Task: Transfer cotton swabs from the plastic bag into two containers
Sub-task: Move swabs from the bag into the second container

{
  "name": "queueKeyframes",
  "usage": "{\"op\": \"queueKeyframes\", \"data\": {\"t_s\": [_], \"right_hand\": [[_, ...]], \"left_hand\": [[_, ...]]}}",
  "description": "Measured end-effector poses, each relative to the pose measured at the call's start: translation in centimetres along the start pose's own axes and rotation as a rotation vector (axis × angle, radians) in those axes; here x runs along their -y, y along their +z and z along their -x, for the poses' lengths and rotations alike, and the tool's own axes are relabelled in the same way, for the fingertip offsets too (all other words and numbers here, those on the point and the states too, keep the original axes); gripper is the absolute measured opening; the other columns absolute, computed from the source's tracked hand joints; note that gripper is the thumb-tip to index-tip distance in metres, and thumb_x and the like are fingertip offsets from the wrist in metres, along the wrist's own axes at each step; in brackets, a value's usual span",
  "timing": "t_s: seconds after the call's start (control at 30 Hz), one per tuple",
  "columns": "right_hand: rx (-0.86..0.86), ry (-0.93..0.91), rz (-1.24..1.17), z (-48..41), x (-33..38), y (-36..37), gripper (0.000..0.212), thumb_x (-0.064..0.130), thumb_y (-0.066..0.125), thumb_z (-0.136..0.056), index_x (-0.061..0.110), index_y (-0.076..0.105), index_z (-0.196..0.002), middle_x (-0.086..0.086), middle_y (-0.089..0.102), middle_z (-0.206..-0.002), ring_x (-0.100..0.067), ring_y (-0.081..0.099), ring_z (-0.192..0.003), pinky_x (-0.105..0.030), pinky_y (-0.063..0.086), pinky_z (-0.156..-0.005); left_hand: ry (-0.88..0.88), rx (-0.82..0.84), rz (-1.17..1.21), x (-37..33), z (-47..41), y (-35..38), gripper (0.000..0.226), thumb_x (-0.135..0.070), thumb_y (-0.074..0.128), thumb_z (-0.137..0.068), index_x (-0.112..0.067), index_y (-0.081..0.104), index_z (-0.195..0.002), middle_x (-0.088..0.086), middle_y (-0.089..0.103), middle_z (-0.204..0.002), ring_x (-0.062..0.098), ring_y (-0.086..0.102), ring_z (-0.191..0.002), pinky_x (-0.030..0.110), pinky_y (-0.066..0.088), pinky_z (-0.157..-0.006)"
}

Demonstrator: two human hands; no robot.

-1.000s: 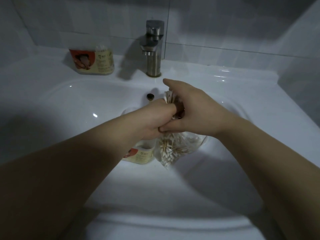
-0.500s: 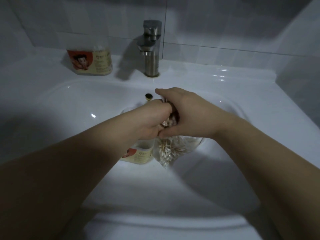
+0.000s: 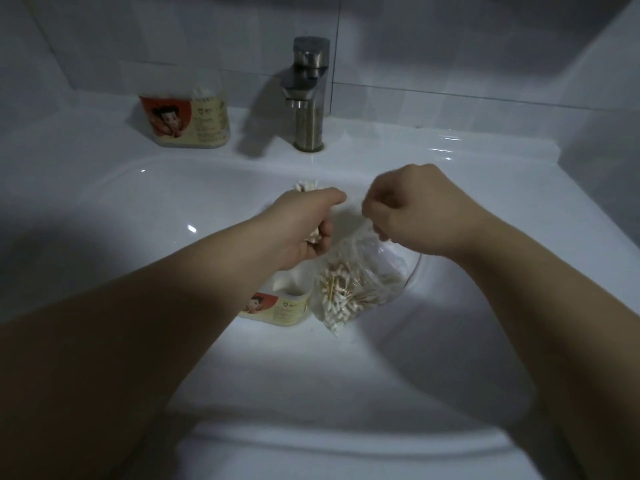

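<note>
Body in view is just two arms: left hand [image 3: 304, 226] and right hand [image 3: 415, 209] both bare, left forearm [image 3: 173, 306] and right forearm [image 3: 519, 306] bare the whole way to the frame edge, near parts in deep shadow, finger detail on the right hand blurred.

The left hand [image 3: 304, 226] covers the middle of the cotton swabs [image 3: 306, 186] it grips; only their tips show above and below the fist. Its wrist hides the mouth and left side of the near container [image 3: 284, 308]. The right hand [image 3: 422, 209] has blurred fingers [image 3: 372, 211] where they pinch the plastic bag [image 3: 360, 282], covering its opening. The label print on the far container [image 3: 188, 121] is too small to read.
</note>
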State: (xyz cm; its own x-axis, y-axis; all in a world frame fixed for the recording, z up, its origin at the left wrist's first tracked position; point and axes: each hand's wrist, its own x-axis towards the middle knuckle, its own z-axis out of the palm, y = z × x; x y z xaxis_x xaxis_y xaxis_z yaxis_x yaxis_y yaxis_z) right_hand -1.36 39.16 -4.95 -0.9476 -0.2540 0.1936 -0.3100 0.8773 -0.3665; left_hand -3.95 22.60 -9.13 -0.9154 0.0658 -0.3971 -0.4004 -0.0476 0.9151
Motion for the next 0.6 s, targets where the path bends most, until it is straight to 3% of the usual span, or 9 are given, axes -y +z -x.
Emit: {"op": "queueKeyframes", "data": {"t_s": [0.07,0.13,0.2,0.33,0.43,0.6], "right_hand": [[0.184,0.09,0.071,-0.1,-0.4,0.4,0.019,0.02,0.059,-0.085,0.021,0.077,-0.078,0.007,0.072,-0.064,-0.009,0.068,-0.07,-0.029,0.056,-0.072],[0.378,0.145,0.171,-0.1,-0.9,1.3,0.023,0.016,0.061,-0.079,0.025,0.08,-0.09,0.01,0.07,-0.063,-0.008,0.064,-0.067,-0.026,0.055,-0.074],[0.471,0.122,0.248,-0.1,-1.3,2.2,0.037,0.016,0.063,-0.078,0.034,0.075,-0.108,0.012,0.065,-0.076,-0.013,0.06,-0.074,-0.023,0.047,-0.073],[0.552,0.02,0.267,-0.3,-1.7,3.8,0.018,0.017,0.056,-0.082,0.031,0.053,-0.071,0.009,0.059,-0.074,-0.016,0.055,-0.071,-0.023,0.038,-0.057],[0.578,-0.053,0.342,-0.3,-1.4,4.7,0.025,0.019,0.054,-0.087,0.029,0.041,-0.069,0.008,0.051,-0.073,-0.009,0.047,-0.064,-0.022,0.032,-0.053],[0.569,-0.104,0.361,-0.3,-1.1,4.9,0.031,0.016,0.052,-0.09,0.031,0.036,-0.067,0.007,0.049,-0.071,-0.015,0.049,-0.065,-0.025,0.034,-0.055]], "left_hand": [[0.029,-0.011,-0.075,0.2,0.1,0.0,0.024,-0.025,0.071,-0.094,-0.017,0.059,-0.076,-0.005,0.051,-0.048,0.007,0.045,-0.039,0.019,0.044,-0.044],[0.057,-0.009,-0.127,0.3,0.2,0.0,0.019,-0.024,0.071,-0.094,-0.017,0.062,-0.078,-0.008,0.056,-0.049,0.005,0.047,-0.038,0.018,0.044,-0.044],[0.072,0.008,-0.145,0.4,0.2,0.1,0.014,-0.023,0.071,-0.093,-0.016,0.064,-0.084,-0.009,0.06,-0.053,0.004,0.048,-0.038,0.018,0.045,-0.045],[0.072,0.037,-0.163,0.4,0.3,0.1,0.013,-0.025,0.072,-0.093,-0.013,0.066,-0.09,-0.007,0.064,-0.061,0.004,0.051,-0.041,0.02,0.048,-0.048],[0.075,0.065,-0.178,0.5,0.3,0.2,0.014,-0.026,0.072,-0.093,-0.013,0.066,-0.09,-0.004,0.065,-0.066,0.004,0.052,-0.042,0.021,0.049,-0.049],[0.099,0.105,-0.207,0.6,0.3,0.4,0.016,-0.027,0.072,-0.092,-0.012,0.066,-0.09,-0.006,0.067,-0.064,0.005,0.055,-0.046,0.021,0.052,-0.051]]}}
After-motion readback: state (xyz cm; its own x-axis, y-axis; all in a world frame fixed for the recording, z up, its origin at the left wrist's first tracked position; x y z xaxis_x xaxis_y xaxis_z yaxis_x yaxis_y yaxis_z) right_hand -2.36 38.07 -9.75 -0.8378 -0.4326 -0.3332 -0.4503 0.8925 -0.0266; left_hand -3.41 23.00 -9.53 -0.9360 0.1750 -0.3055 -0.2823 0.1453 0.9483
